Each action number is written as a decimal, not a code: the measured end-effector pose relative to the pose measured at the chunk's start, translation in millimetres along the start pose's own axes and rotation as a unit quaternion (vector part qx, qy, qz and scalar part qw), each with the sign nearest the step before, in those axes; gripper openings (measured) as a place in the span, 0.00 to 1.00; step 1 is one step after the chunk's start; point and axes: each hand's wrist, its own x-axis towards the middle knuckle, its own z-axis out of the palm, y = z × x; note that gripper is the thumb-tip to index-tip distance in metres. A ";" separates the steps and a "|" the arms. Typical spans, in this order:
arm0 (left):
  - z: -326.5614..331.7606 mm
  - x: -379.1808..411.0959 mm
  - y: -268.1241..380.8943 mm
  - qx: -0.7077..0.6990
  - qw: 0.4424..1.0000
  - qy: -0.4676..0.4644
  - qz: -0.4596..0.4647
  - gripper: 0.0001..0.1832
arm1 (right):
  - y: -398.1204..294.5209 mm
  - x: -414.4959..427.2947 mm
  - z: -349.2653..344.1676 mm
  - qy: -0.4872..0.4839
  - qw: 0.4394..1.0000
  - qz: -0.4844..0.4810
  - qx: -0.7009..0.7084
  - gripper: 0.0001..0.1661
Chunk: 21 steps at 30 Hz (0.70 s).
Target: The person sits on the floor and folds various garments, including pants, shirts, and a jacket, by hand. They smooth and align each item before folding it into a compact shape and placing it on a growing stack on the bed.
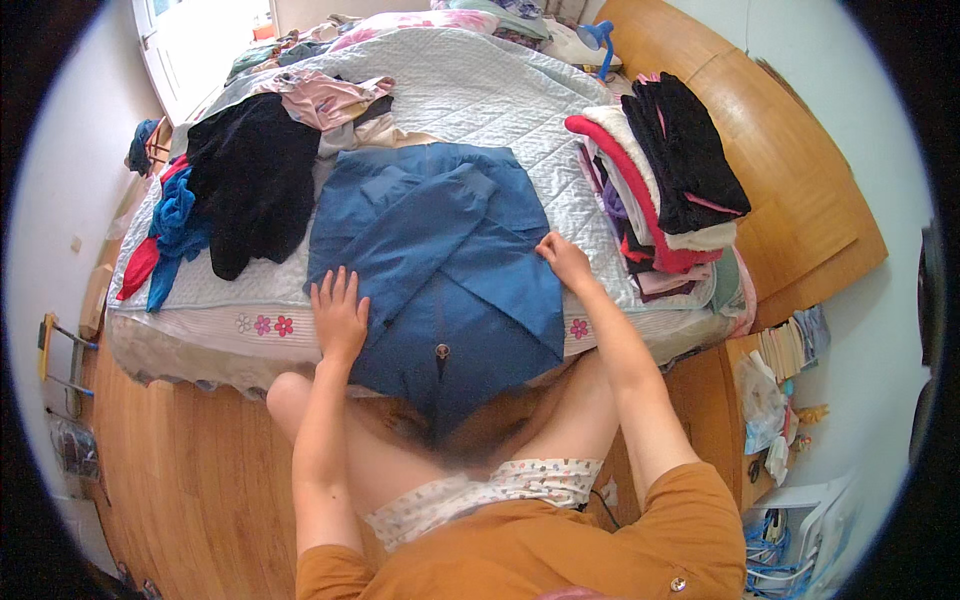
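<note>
A blue jacket (pixel 427 247) lies spread on the bed, its two sleeves folded inward so that they cross over the body. Its lower, pointed end hangs past the bed's front edge between my knees, where a round metal snap (pixel 442 350) shows. My left hand (pixel 340 315) rests flat on the jacket's left side with its fingers a little apart. On the opposite side, my right hand (pixel 564 259) has its fingers curled and pinched at the jacket's edge; the fingertips are partly hidden.
A stack of folded clothes (pixel 660 187) stands on the bed to the right, beside the wooden headboard (pixel 780 172). Left of the jacket lie a black garment (pixel 255 180), a blue cloth (pixel 176 217) and a pink garment (pixel 322 101). A blue lamp (pixel 596 41) is at the far right corner.
</note>
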 end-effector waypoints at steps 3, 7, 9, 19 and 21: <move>1.3 0.7 -0.3 0.001 1.000 0.001 0.002 0.27 | -7.1 -4.6 -8.8 0.206 0.976 0.046 0.058 0.21; -0.7 0.2 1.5 0.001 1.000 -0.001 0.009 0.27 | -15.8 -47.9 -3.4 0.256 0.940 -0.219 0.058 0.21; -2.1 -0.8 2.7 0.003 1.000 0.000 0.005 0.26 | -14.2 -72.7 10.6 0.177 0.947 -0.258 -0.071 0.25; -5.0 -34.1 32.0 -0.206 0.965 0.135 -0.092 0.15 | -35.8 -150.4 73.9 0.297 0.951 -0.071 -0.040 0.35; -0.4 -82.8 59.8 -0.513 0.790 0.197 -0.273 0.07 | -52.6 -206.7 103.9 0.326 0.943 0.010 0.063 0.32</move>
